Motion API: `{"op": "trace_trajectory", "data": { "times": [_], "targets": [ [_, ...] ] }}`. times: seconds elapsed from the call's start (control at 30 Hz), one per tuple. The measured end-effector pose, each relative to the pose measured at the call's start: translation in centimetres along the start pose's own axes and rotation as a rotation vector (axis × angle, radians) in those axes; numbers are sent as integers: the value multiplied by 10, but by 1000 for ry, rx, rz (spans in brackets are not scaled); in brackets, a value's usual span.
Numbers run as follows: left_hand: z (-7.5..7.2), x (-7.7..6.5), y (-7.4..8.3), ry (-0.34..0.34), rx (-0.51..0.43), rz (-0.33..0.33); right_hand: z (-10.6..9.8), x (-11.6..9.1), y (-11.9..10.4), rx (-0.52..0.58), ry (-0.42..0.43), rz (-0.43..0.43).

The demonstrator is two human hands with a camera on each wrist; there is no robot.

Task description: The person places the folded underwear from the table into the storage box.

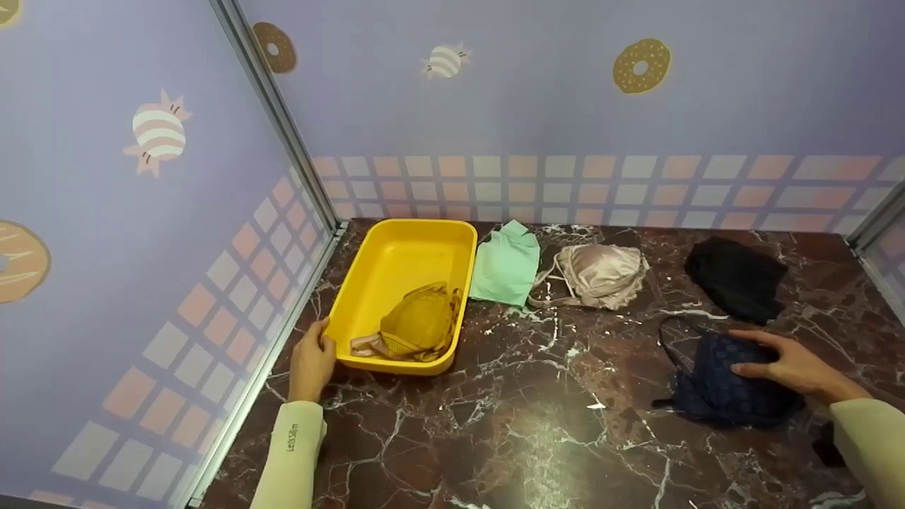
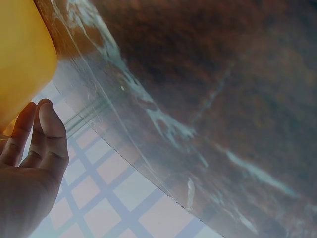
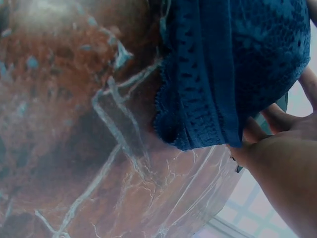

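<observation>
At the near left corner of a yellow plastic tub (image 1: pixel 338 311), my left hand (image 1: pixel 312 360) grips the rim; the left wrist view has its fingers (image 2: pixel 49 121) against the tub's outer side. Inside the tub lies a mustard-yellow bra (image 1: pixel 421 325), toward the near right. Over on the right, my right hand (image 1: pixel 799 367) holds a navy lace bra (image 1: pixel 721 385), thumb and fingers spread across its cup. A loose strap of it arcs out to the left. In the right wrist view the navy bra (image 3: pixel 208 74) shows its scalloped lace edge close over the tabletop.
Beside the tub lies a mint-green garment (image 1: pixel 505 265), then a beige satin bra (image 1: pixel 601 276) and a black garment (image 1: pixel 735 276) in a row toward the back wall. A small black item (image 1: pixel 827 445) sits by my right sleeve. Patterned walls enclose the dark marbled table (image 1: pixel 495 424).
</observation>
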State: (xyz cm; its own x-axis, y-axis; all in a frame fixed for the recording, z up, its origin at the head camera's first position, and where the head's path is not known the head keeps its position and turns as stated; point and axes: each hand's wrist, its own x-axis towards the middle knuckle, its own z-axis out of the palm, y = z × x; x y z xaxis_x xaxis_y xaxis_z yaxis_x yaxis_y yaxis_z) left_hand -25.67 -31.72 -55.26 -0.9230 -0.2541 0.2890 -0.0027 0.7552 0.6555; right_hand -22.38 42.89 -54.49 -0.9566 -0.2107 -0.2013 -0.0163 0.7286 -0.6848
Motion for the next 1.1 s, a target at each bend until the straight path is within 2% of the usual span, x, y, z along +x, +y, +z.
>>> {"op": "trace_trajectory", "data": {
  "times": [1.1],
  "targets": [
    [0, 1, 0, -14, 0, -19, 21, -4, -1, 37, 106, -46]
  ]
}}
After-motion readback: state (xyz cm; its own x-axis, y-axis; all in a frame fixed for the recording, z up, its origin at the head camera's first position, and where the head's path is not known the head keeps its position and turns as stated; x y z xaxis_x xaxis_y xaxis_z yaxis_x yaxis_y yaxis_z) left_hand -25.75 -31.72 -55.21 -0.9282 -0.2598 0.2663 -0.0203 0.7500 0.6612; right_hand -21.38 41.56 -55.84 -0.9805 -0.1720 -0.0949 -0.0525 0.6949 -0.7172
